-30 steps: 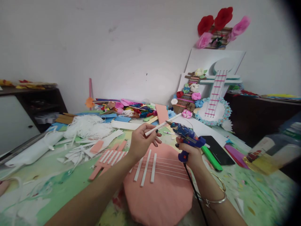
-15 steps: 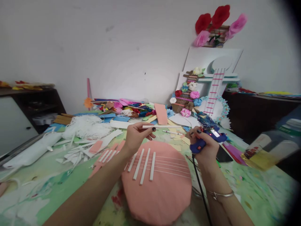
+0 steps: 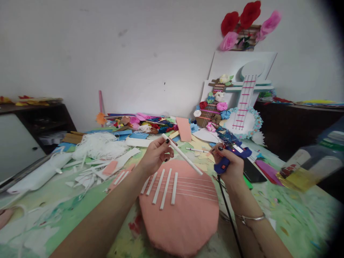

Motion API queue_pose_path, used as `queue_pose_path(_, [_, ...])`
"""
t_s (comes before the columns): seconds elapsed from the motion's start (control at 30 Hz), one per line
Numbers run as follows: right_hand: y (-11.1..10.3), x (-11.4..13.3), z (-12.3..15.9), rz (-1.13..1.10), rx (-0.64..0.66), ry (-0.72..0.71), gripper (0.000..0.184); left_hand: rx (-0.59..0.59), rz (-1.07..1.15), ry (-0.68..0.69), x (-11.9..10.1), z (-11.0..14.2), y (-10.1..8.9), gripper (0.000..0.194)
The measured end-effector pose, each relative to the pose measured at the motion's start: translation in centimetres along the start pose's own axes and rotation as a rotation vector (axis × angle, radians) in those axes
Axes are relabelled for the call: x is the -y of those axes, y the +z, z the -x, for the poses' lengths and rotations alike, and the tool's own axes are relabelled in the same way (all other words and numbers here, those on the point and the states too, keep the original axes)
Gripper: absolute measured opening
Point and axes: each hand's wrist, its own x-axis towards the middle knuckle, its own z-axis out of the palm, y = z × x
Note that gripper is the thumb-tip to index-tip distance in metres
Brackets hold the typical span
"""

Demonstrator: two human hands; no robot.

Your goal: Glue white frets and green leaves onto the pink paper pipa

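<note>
My left hand (image 3: 158,153) pinches one end of a thin white paper stick (image 3: 184,156), which slants down to the right over the pink disc. Wrapped round the handle of a blue hot glue gun (image 3: 222,165) is my right hand (image 3: 230,161); a black cord hangs from the grip. Below both hands lies the pink many-sided disc (image 3: 182,229). Several white sticks (image 3: 166,190) lie side by side on its left part, and white strings (image 3: 199,186) run across it to the right edge. The stick's free end is apart from the glue gun.
White string (image 3: 99,145) and paper scraps (image 3: 88,173) lie at left. A pen (image 3: 197,150) lies behind the disc. At right are a black phone (image 3: 254,172) and a bottle of yellowish liquid (image 3: 309,165). Decorated paper instruments (image 3: 244,107) lean on the wall.
The white stick in my left hand has swung from level to slanting, its free end now lower right. My right hand with the glue gun has shifted slightly left.
</note>
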Motion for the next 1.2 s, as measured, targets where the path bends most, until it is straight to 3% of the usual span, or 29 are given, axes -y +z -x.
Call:
queue_pose_path(0.2, [0.1,-0.5,1.3,0.246,0.212,0.046,0.013,0.048,0.047,-0.051,0.6,-0.2,-0.5,0.023])
queue_pose_path(0.33, [0.0,-0.5,1.8,0.289,0.314,0.133,0.015,0.113,0.031,-0.047,0.6,-0.2,-0.7,0.026])
queue_pose_path(0.57, [-0.2,-0.4,2.2,0.427,0.489,0.188,0.017,0.123,0.057,-0.070,0.6,-0.1,-0.7,0.030])
queue_pose_path(0.73, [0.2,0.1,2.5,0.501,0.542,0.171,0.018,0.131,0.023,-0.074,1.0,-0.2,-1.0,0.032])
queue_pose_path(1.2, [0.3,0.3,2.4,0.599,0.520,0.068,0.016,0.135,-0.020,-0.109,0.9,0.0,-0.8,0.036])
